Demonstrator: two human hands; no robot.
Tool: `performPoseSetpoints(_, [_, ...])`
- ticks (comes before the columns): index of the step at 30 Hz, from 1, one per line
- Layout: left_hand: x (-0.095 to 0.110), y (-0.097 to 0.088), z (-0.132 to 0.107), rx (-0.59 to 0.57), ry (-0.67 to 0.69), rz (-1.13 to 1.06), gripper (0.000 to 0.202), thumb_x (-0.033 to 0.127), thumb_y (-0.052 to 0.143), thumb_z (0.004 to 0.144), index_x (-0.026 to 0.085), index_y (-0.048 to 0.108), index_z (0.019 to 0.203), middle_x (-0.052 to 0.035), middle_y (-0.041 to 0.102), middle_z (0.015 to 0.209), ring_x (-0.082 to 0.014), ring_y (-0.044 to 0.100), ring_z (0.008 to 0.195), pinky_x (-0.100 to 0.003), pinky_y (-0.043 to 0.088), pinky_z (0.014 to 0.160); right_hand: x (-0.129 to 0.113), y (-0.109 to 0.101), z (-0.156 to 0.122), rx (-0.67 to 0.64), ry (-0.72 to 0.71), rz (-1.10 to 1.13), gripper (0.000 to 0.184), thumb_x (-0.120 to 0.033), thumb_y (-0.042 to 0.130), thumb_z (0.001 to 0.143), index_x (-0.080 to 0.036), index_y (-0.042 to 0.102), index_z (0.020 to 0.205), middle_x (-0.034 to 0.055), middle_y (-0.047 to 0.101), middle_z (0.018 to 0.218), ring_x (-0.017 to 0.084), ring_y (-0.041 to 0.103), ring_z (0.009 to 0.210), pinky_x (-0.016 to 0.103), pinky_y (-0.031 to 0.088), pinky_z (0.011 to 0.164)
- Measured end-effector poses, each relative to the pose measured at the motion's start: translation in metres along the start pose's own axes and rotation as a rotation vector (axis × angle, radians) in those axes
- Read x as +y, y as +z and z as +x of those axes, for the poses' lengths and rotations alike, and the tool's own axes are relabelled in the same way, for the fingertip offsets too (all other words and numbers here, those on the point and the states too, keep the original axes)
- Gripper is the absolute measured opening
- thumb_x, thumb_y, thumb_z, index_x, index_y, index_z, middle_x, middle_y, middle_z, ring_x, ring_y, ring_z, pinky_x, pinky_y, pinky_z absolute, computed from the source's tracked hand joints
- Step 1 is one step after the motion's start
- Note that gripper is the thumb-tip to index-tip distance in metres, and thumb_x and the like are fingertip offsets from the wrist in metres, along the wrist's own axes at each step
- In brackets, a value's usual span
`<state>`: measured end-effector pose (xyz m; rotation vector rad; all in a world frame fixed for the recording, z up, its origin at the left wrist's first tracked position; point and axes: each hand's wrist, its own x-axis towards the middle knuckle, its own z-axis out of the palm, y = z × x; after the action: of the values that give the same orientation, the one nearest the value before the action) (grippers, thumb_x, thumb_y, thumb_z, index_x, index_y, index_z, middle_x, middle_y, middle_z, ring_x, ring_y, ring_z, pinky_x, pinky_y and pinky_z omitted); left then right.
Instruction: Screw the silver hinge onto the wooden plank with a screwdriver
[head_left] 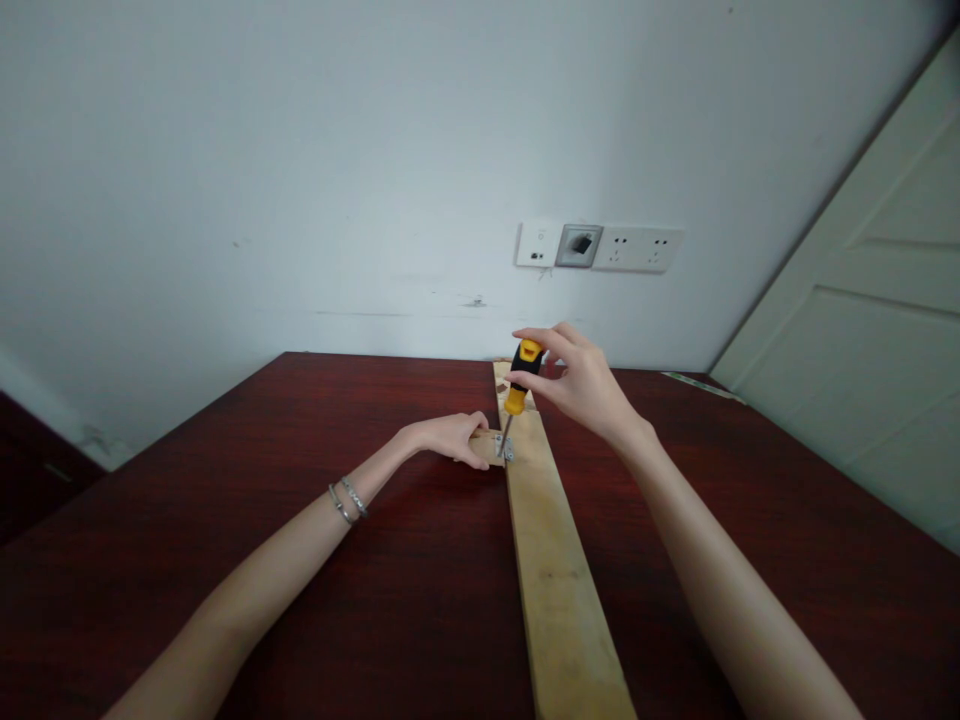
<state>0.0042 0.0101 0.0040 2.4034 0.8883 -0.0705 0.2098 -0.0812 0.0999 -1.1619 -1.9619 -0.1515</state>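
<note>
Board (556,570) on reddish table (397,600) by wall (337,180)

plank (562,575): matt wood | plate (510,450): metal | screwdriver handle (525,364): plastic | tabletop (390,620): smooth, wood-grained

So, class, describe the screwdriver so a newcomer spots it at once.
On the dark red table lies a long pale board. Over its far half, the right hand holds the screwdriver, tip down by a metal plate. Only it has a yellow-and-black handle.

Long board (566,580) partly past the bottom edge, short block (487,447) partly behind the left hand (452,437)
</note>
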Motion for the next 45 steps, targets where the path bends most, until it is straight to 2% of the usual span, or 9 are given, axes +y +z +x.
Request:
performPoseSetpoints(6, [0.0, 0.0, 0.0, 0.006, 0.009, -0.017, 0.063, 0.051, 0.073, 0.065, 0.017, 0.047, 0.11, -0.0014, 0.063, 0.083, -0.0149, 0.059, 0.061, -0.023, 0.036, 0.055, 0.0, 0.003, -0.001, -0.014, -0.044, 0.09, 0.05, -0.024, 0.059, 0.083, -0.022, 0.049, 0.132, 0.007, 0.061, 0.11, 0.019, 0.06, 0.084, 0.033, 0.052, 0.072])
performPoseSetpoints(12, [0.001, 0.0, -0.001, 0.002, -0.004, -0.019, 0.064, 0.054, 0.072, 0.064, 0.017, 0.047, 0.11, -0.0024, 0.063, 0.083, -0.0153, 0.059, 0.061, -0.023, 0.037, 0.053, -0.003, 0.001, -0.001, 0.008, -0.02, 0.0, 0.044, -0.041, 0.068, 0.079, -0.021, 0.06, 0.118, 0.0079, 0.055, 0.103, 0.02, 0.059, 0.084, 0.035, 0.053, 0.072])
performPoseSetpoints(15, [0.001, 0.0, -0.001, -0.006, -0.009, -0.03, 0.065, 0.054, 0.072, 0.064, 0.017, 0.046, 0.111, -0.0026, 0.063, 0.084, -0.0152, 0.059, 0.061, -0.023, 0.038, 0.053, -0.003, 0.0, -0.002, -0.01, -0.048, 0.035, 0.041, -0.032, 0.063, 0.083, -0.022, 0.057, 0.122, 0.0068, 0.056, 0.102, 0.019, 0.059, 0.082, 0.034, 0.053, 0.072])
performPoseSetpoints(18, [0.001, 0.0, -0.001, -0.009, -0.002, -0.051, 0.063, 0.052, 0.072, 0.065, 0.017, 0.045, 0.111, -0.0017, 0.063, 0.082, -0.0145, 0.058, 0.06, -0.023, 0.037, 0.053, -0.005, -0.001, -0.002, -0.058, -0.081, 0.071, 0.049, -0.021, 0.057, 0.083, -0.023, 0.048, 0.131, 0.0079, 0.058, 0.109, 0.021, 0.059, 0.089, 0.035, 0.053, 0.073])
performPoseSetpoints(24, [0.001, 0.0, -0.001, 0.001, -0.001, -0.036, 0.06, 0.051, 0.073, 0.065, 0.018, 0.046, 0.107, -0.001, 0.061, 0.081, -0.0143, 0.058, 0.06, -0.022, 0.036, 0.053, -0.011, -0.001, -0.002, -0.051, -0.022, -0.019, 0.042, -0.042, 0.065, 0.082, -0.022, 0.058, 0.118, 0.0074, 0.056, 0.102, 0.017, 0.057, 0.075, 0.034, 0.052, 0.068])
performPoseSetpoints(26, [0.001, 0.0, -0.001, -0.004, -0.003, -0.049, 0.062, 0.052, 0.073, 0.064, 0.018, 0.045, 0.107, -0.001, 0.061, 0.082, -0.014, 0.058, 0.06, -0.022, 0.036, 0.052, -0.01, -0.001, -0.002, -0.048, -0.023, -0.01, 0.039, -0.039, 0.064, 0.083, -0.022, 0.059, 0.118, 0.0067, 0.057, 0.1, 0.016, 0.056, 0.073, 0.034, 0.052, 0.069])
performPoseSetpoints(32, [0.001, 0.0, -0.001, -0.001, -0.002, -0.06, 0.063, 0.051, 0.073, 0.064, 0.018, 0.045, 0.11, -0.0018, 0.061, 0.086, -0.0131, 0.057, 0.06, -0.022, 0.037, 0.053, -0.008, 0.002, -0.002, -0.08, -0.085, 0.129, 0.052, -0.022, 0.054, 0.085, -0.024, 0.044, 0.136, 0.0103, 0.057, 0.117, 0.023, 0.058, 0.1, 0.037, 0.054, 0.075])
performPoseSetpoints(38, [0.0, 0.001, -0.001, -0.001, -0.002, -0.038, 0.064, 0.053, 0.072, 0.065, 0.017, 0.045, 0.11, -0.002, 0.061, 0.084, -0.0146, 0.058, 0.061, -0.023, 0.037, 0.053, -0.01, 0.001, -0.002, -0.045, -0.01, 0.043, 0.039, -0.039, 0.063, 0.084, -0.024, 0.059, 0.119, 0.0062, 0.053, 0.099, 0.016, 0.056, 0.074, 0.034, 0.053, 0.071])
performPoseSetpoints(45, [-0.003, 0.002, 0.001, -0.006, 0.001, -0.058, 0.065, 0.052, 0.073, 0.065, 0.017, 0.044, 0.112, -0.003, 0.063, 0.088, -0.0135, 0.057, 0.06, -0.022, 0.037, 0.054, -0.013, 0.001, -0.002, -0.088, -0.057, 0.035, 0.051, -0.021, 0.052, 0.086, -0.02, 0.044, 0.136, 0.0099, 0.057, 0.109, 0.021, 0.057, 0.089, 0.033, 0.052, 0.069])
